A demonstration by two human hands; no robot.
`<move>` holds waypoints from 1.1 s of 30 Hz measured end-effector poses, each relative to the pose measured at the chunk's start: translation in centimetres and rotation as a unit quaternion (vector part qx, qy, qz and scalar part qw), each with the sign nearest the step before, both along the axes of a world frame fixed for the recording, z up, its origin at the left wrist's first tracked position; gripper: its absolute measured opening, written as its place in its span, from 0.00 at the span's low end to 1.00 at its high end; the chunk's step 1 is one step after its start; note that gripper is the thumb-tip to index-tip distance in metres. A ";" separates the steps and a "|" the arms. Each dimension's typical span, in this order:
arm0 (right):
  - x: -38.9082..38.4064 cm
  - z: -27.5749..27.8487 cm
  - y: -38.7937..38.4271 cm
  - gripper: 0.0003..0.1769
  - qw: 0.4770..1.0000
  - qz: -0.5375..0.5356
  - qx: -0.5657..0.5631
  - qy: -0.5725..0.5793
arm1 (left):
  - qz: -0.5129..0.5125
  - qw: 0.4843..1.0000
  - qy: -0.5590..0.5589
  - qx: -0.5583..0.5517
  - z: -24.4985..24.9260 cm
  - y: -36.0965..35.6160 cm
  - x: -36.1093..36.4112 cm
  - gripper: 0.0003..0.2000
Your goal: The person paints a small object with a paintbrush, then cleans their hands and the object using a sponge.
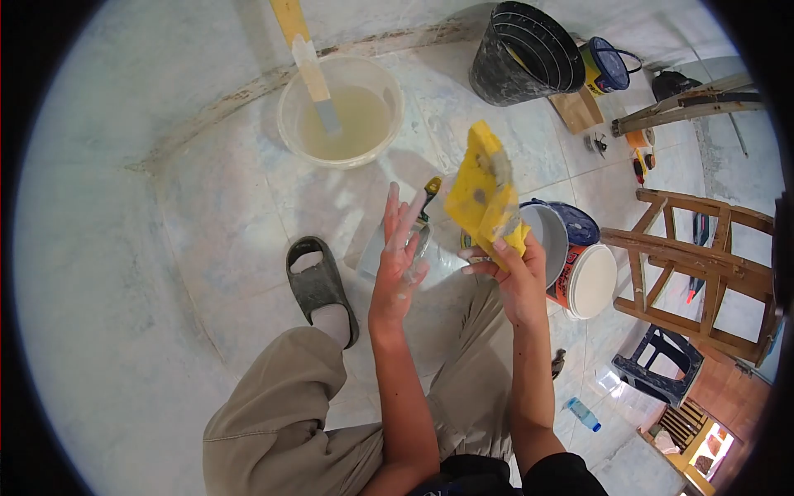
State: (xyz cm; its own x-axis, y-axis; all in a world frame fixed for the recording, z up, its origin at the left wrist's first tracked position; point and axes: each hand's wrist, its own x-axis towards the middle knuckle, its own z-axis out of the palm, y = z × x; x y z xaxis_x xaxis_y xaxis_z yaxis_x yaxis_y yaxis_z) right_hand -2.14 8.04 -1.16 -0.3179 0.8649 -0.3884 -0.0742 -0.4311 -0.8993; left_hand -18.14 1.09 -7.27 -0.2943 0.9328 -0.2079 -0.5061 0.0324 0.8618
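Note:
My right hand (511, 266) grips a yellow sponge (482, 192) by its lower end and holds it upright at chest height; grey smears stain the sponge. My left hand (400, 248) is beside it with fingers stretched out, holding a putty knife (420, 225) with a dark and yellow handle against its palm. The blade shows below the fingers. Both hands hover above the tiled floor, over my bent knees.
A clear bucket (341, 110) of cloudy water with a wooden stick (304, 54) stands ahead. A black bucket (523, 54) is at the back right, a white paint pail (583, 277) lies right of my hands. Wooden frames (699, 273) and a dark stool (653, 364) stand right. My sandalled foot (318, 285) rests left.

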 end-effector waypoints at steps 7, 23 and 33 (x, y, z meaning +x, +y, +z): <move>0.0 -0.7 -1.3 0.22 0.987 0.072 -0.110 0.097 | 0.045 0.998 0.047 -0.011 0.1 0.3 0.4 0.51; -0.3 -5.1 -2.7 0.36 0.946 -0.030 -0.172 0.274 | 0.097 0.993 -0.057 0.035 -0.5 0.4 0.5 0.32; -2.3 -6.4 -3.8 0.34 0.985 0.076 -0.091 0.127 | 0.169 0.985 0.039 0.018 -1.2 0.5 0.8 0.33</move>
State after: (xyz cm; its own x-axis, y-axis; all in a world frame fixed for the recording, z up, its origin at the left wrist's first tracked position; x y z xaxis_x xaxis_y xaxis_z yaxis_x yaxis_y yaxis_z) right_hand -4.39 4.25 -7.57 -0.5456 0.7229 -0.4240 -0.2081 -0.6069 -0.7670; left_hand -17.38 1.57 -8.50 -0.6027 0.7856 -0.1400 -0.4144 -0.1582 0.8962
